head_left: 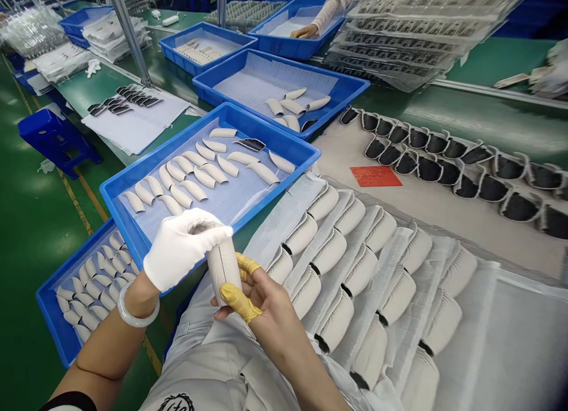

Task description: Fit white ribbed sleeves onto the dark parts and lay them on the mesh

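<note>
Your left hand (184, 248), in a white glove, is closed over the top end of a ribbed white shell (224, 270), fingers pressed around it. Your right hand (266, 304) pinches the lower part from the other side, with two yellow finger cots (234, 298) pressed on the shell. The shell stands nearly upright between your hands, held above your lap (213, 363), and touches nothing else that you can see. A pale bangle (138, 309) circles your left wrist.

Just beside your right hand, rows of matching shells (337, 263) lie overlapped on ribbed sheets (284, 222), their dark ends showing. Past your left hand, a blue tray (73, 254) holds a packed group of shells, and a second tray (168, 140) holds looser rows, with one dark piece (251, 144) among them. A third tray (310, 68) sits further on, with fewer shells.

To the right, black-lined cups (444, 162) stand in rows on a pale sheet (465, 233), near a red card (376, 176). Beyond them rises a stack of clear trays (399, 32). At the far end, a co-worker's hand (305, 31) rests in another blue tray (293, 29).
</note>
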Demonstrator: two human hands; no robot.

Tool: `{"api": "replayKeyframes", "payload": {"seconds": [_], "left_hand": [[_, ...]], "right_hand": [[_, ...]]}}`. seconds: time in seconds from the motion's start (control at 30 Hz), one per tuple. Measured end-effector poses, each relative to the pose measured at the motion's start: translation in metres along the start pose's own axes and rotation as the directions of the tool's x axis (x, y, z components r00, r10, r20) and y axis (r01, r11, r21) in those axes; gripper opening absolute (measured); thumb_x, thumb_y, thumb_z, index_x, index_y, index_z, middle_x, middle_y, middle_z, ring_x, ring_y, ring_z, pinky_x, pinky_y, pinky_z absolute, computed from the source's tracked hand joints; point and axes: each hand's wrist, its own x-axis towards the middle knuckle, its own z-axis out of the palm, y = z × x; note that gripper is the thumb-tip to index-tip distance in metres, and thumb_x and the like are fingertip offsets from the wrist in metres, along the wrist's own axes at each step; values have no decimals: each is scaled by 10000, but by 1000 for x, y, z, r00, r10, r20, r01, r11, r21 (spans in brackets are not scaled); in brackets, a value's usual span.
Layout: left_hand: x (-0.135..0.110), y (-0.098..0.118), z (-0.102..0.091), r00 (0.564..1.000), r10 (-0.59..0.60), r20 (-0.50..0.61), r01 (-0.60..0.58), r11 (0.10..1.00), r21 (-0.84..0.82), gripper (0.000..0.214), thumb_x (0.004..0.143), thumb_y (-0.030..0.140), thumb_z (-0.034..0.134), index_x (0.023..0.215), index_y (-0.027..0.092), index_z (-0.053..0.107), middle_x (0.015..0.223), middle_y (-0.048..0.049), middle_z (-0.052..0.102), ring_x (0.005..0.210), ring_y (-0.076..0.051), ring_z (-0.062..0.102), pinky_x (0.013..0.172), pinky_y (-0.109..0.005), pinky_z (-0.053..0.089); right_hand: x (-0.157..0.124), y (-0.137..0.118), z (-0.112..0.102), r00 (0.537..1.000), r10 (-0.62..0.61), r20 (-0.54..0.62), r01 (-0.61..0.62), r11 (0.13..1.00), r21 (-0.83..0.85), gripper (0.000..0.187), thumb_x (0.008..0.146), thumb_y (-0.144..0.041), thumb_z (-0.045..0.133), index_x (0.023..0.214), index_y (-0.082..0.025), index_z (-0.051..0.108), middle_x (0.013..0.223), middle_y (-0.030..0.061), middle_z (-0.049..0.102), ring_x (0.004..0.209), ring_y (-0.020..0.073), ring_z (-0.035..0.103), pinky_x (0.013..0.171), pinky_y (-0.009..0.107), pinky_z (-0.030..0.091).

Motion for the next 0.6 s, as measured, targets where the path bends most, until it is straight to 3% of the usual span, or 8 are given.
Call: {"api": "replayKeyframes", "payload": {"seconds": [0.2, 0.3, 0.4, 0.5, 0.6], "left_hand": [[0, -2, -2, 999, -39, -34, 37, 997, -65, 343, 876, 389, 513, 607, 183, 570, 377, 56, 415, 373, -79, 389, 419, -221, 387], [2, -1, -2, 999, -44, 1, 44, 997, -67, 241, 789, 389, 634, 688, 170, 627, 499, 34, 541, 426, -81, 454, 418, -210, 406], [4, 0, -1, 1000, 2, -8, -2, 1000, -18, 172, 693, 326, 730, 696, 172, 653, 673, 3, 649, 586, -114, 577, 514, -209, 480], [4, 2, -2, 998, 59, -30, -57, 996, 73, 124, 718, 296, 699, 687, 180, 666, 668, 2, 663, 626, -132, 605, 554, -221, 501], [3, 5, -2, 990, 140, -14, -134, 970, 202, 130, 736, 300, 676, 668, 190, 671, 653, 12, 668, 599, -126, 595, 547, -219, 490]], "right_hand": [[1, -4, 0, 998, 45, 31, -45, 999, 5, 528, 694, -461, 750, 1097, -177, 561, 781, 21, 620, 597, 154, 622, 601, 340, 584], [1, -2, -2, 999, 37, 31, -38, 999, 13, 537, 695, -473, 746, 1104, -179, 556, 804, 25, 625, 578, 152, 634, 586, 335, 585], [0, -1, -2, 999, 42, 32, -43, 999, 31, 588, 669, -489, 761, 1125, -187, 543, 878, 33, 615, 588, 155, 652, 549, 313, 580], [0, -3, -1, 996, 66, 64, -69, 997, 41, 565, 697, -530, 723, 1111, -188, 550, 893, 34, 620, 615, 173, 675, 568, 315, 580], [4, -7, -2, 996, 54, 74, -53, 999, -10, 503, 779, -639, 562, 982, -180, 598, 779, 28, 634, 588, 196, 680, 543, 318, 559]]}}
